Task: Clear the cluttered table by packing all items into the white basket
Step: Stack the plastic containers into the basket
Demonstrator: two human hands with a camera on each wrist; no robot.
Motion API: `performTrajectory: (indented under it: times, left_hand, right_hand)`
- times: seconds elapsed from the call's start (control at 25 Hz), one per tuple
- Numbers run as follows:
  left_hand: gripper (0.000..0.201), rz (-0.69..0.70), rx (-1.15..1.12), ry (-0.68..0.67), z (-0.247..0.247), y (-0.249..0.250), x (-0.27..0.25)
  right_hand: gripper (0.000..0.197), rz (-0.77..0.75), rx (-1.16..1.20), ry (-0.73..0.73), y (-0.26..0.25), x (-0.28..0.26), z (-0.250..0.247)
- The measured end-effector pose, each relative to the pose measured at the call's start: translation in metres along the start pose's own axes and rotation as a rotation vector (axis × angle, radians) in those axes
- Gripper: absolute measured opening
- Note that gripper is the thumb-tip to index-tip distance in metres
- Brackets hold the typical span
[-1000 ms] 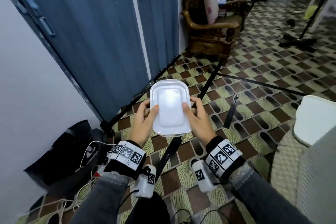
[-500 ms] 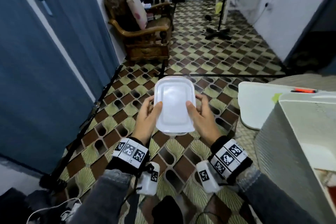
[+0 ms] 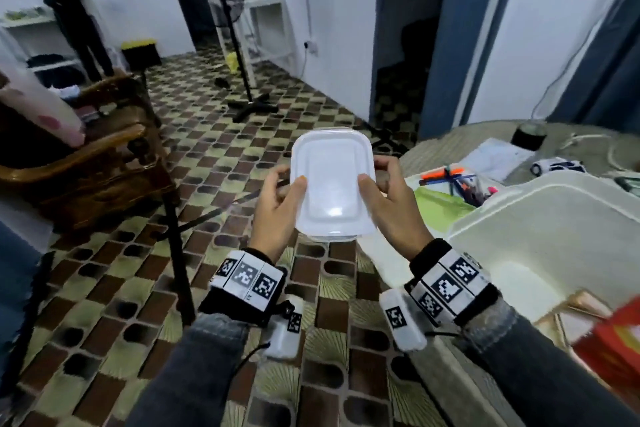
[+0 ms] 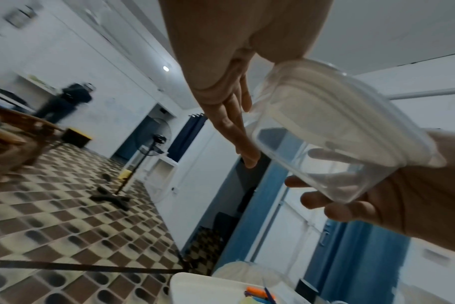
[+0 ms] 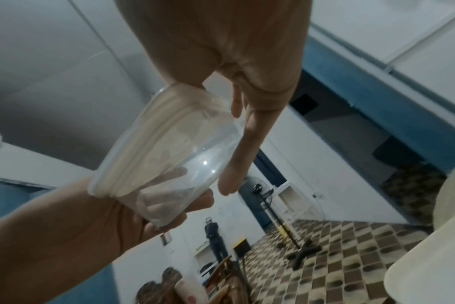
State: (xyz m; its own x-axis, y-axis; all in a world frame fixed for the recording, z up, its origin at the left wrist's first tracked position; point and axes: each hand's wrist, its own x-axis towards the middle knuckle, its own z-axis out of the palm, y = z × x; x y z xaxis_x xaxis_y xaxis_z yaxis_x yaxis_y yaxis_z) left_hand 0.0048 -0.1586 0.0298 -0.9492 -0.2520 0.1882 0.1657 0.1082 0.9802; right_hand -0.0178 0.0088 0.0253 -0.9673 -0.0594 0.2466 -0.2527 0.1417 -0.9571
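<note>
Both hands, left (image 3: pixel 277 204) and right (image 3: pixel 391 208), grip the lidded plastic container (image 3: pixel 332 184), just left of the white basket (image 3: pixel 540 218).

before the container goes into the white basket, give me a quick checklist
1. Grip: left hand and right hand hold the lidded container from both sides: ok.
2. Lid seated: looks closed in the wrist views: ok.
3. Container empty: appears so through the clear wall: ok.
4. White basket within reach, to the right: ok.
5. Room inside basket: a red box lies in it, floor partly free: ok.
6. Full depth of basket: cannot tell.
</note>
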Motion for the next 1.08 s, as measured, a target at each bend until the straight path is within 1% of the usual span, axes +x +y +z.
performTrajectory:
  times: [0.12,0.32,0.36,0.4,0.52,0.6,0.68,0.8,0.88,0.96,1.08]
  left_hand:
    - [0.010,0.020,-0.018,-0.127,0.031,0.000,0.033]
    - [0.008,0.021,-0.066,-0.382,0.104,0.008,0.073]
    - [0.009,0.020,-0.077,-0.418,0.117,0.010,0.078]
    - [0.015,0.030,-0.084,-0.464,0.134,0.012,0.085]
    - [0.028,0.100,-0.058,-0.613,0.185,0.017,0.098]
    - [0.028,0.134,-0.032,-0.738,0.217,0.022,0.099]
    - [0.028,0.137,0.004,-0.844,0.241,0.029,0.096]
    - [0.038,0.131,0.080,-1.025,0.278,0.034,0.087]
    - [0.045,0.141,0.190,-1.134,0.297,0.036,0.077]
    - [0.045,0.164,0.306,-1.226,0.313,0.040,0.068]
    - [0.047,0.154,0.422,-1.376,0.331,0.047,0.059]
  right_hand:
    - [0.024,0.045,-0.024,0.116,-0.002,0.015,-0.025]
    - [0.025,0.134,-0.027,0.325,-0.004,0.032,-0.086]
    - [0.025,0.157,-0.021,0.351,-0.005,0.034,-0.097]
    - [0.026,0.183,-0.013,0.387,-0.006,0.035,-0.113]
    - [0.027,0.230,0.017,0.491,-0.007,0.034,-0.159]
    - [0.032,0.240,-0.012,0.547,-0.005,0.027,-0.186]
    - [0.041,0.248,-0.033,0.590,-0.001,0.018,-0.205]
    - [0.054,0.292,-0.062,0.673,0.010,-0.003,-0.231]
    - [0.058,0.340,-0.090,0.726,0.015,-0.019,-0.244]
    - [0.060,0.411,-0.084,0.763,0.019,-0.034,-0.256]
    - [0.060,0.510,-0.108,0.791,0.026,-0.055,-0.269]
